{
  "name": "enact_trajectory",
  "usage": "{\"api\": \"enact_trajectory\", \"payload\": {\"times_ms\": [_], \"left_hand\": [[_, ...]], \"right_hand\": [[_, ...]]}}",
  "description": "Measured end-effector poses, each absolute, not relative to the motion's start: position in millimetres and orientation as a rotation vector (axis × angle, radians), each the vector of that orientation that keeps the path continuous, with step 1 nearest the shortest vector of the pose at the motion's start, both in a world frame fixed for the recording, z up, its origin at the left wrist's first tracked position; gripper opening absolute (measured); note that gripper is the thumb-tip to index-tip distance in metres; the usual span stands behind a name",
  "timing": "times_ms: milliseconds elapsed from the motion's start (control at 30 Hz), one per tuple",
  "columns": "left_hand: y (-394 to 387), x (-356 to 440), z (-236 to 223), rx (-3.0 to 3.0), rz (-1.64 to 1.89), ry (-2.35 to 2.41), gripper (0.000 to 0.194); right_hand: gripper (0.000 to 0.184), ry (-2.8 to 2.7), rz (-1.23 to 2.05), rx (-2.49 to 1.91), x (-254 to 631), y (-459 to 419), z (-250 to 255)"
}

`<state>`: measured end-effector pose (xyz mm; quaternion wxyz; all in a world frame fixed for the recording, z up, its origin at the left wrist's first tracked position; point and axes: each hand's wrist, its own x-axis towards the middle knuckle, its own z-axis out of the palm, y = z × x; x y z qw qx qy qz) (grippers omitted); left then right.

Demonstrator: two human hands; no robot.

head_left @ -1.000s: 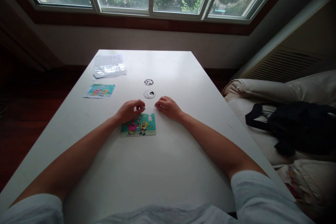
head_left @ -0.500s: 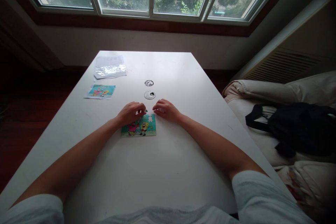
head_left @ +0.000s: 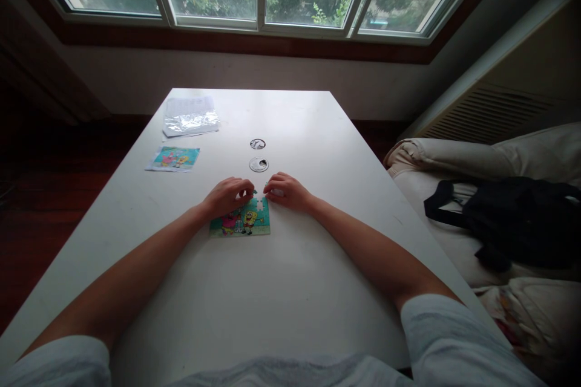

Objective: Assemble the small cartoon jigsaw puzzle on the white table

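A cartoon jigsaw puzzle [head_left: 249,222] lies flat on the white table, with a pale gap in its upper right part. Over its top edge, my left hand [head_left: 230,195] pinches a small teal puzzle piece [head_left: 255,191] between thumb and finger. My right hand [head_left: 287,191] rests just past the puzzle's upper right corner, fingers closed together. Something small and pale shows at its fingertips, too small to name. The left hand hides the puzzle's upper left part.
Two round black-and-white discs, the nearer disc [head_left: 259,164] and the farther disc [head_left: 258,144], lie beyond my hands. A cartoon picture sheet [head_left: 176,158] and a clear plastic packet [head_left: 190,116] are at the left. Right of the table [head_left: 290,290], a black bag [head_left: 521,224] sits on a sofa.
My left hand has shifted slightly right with the puzzle piece. A small pale thing now shows at my right fingertips. The puzzle lies in the same place.
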<state>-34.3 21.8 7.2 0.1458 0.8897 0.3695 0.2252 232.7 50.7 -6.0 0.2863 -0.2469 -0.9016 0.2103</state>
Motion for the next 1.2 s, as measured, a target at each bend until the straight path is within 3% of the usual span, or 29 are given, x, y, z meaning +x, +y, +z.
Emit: {"api": "enact_trajectory", "payload": {"times_ms": [1200], "left_hand": [[21.4,-33.8,8.3,2.576,0.624,1.034,0.012]], "right_hand": [[0.011,-2.402,0.599,-0.63,232.1,52.2,-7.7]]}}
